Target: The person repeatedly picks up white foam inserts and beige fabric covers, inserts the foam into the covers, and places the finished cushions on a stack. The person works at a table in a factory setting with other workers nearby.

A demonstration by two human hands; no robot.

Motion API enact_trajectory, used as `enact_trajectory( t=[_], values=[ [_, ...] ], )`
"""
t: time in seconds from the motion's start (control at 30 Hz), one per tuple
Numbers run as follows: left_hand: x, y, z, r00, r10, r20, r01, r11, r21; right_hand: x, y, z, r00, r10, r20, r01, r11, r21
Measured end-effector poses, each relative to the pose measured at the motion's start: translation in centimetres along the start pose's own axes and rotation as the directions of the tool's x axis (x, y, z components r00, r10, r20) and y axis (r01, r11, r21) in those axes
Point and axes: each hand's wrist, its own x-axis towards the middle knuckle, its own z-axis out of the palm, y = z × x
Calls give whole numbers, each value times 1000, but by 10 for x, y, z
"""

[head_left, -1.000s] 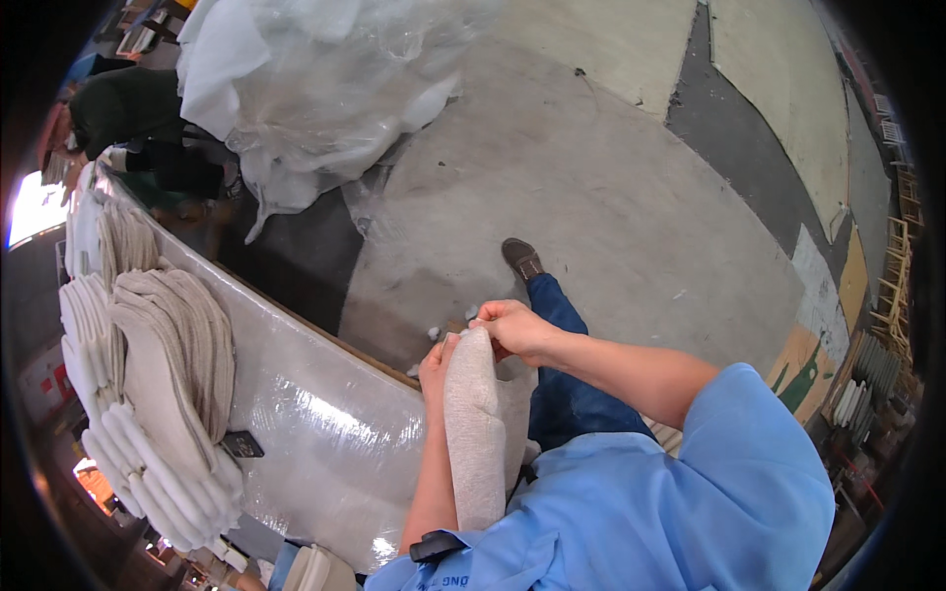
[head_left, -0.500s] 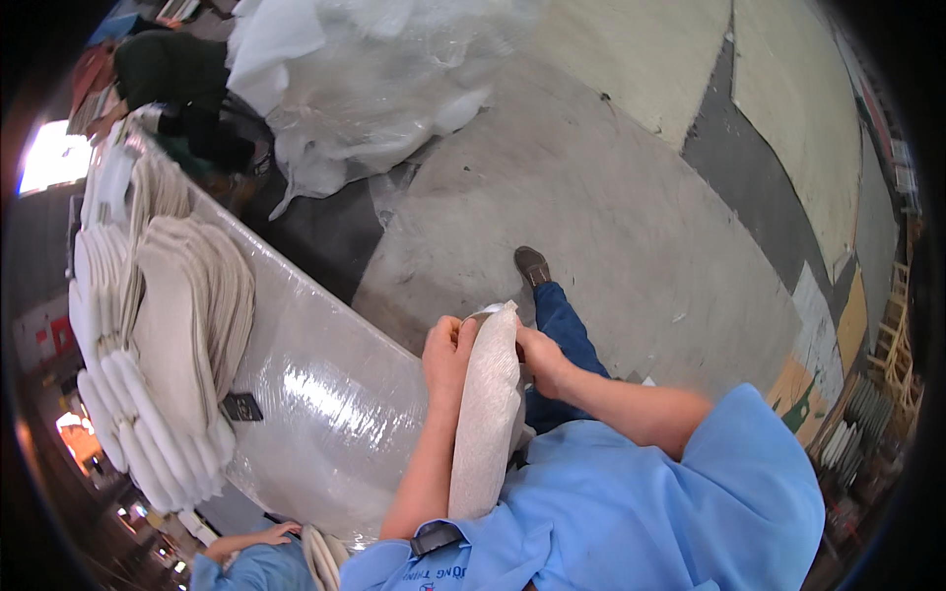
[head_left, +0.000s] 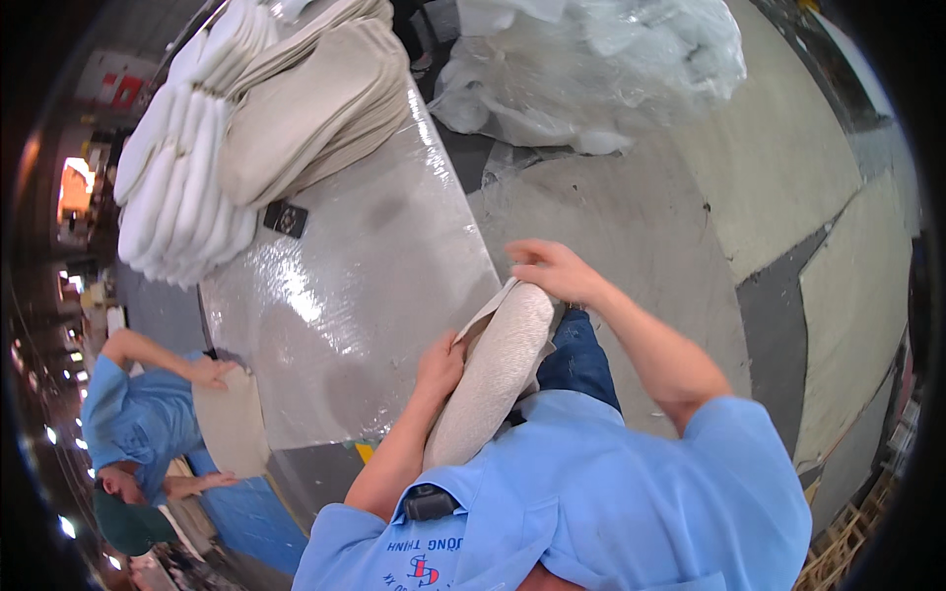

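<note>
A beige ribbed-fabric cushion cover (head_left: 503, 360), plump and rounded, leans lengthwise against the front of my blue shirt. Along its left side the fabric edge stands away, leaving a dark gap. My left hand (head_left: 440, 366) is closed on that loose edge, fingertips partly hidden in the fold. At the far end, my right hand (head_left: 554, 271) bends over the cover's tip, with fingers and thumb round the fabric there. What fills the cover is hidden from view.
On the plastic-wrapped table (head_left: 365, 295) lie a pile of beige covers (head_left: 315, 108), white pads (head_left: 182, 187) and a small black flat object (head_left: 286, 219). A co-worker (head_left: 148, 414) at left holds a beige piece (head_left: 232, 419). A plastic-wrapped white bundle (head_left: 591, 74) stands beyond.
My view has turned, bringing the co-worker and table more into sight. My right hand has moved from the cover's right side up over its far tip. The cover now tilts to the right.
</note>
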Motion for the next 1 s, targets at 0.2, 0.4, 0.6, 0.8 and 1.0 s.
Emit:
enact_trajectory(
  t=[0.2,0.4,0.6,0.8,1.0],
  values=[
    [-9,0,4,957,128,-259,-130,992,10,88,-88,24,750,355,558,357,493,-793],
    [-18,9,-4,959,94,-267,-111,993,-49,85,-90,96,555,500,665,615,291,-732],
    [-35,-15,-11,990,-140,-16,136,979,-149,60,-55,112,797,203,569,476,368,-799],
    [-20,-16,1,950,-245,-195,242,969,-38,72,-48,145,837,325,440,358,284,-890],
    [-12,-28,14,904,-314,-290,285,949,-137,78,-25,149,922,108,371,262,532,-805]
  ],
)
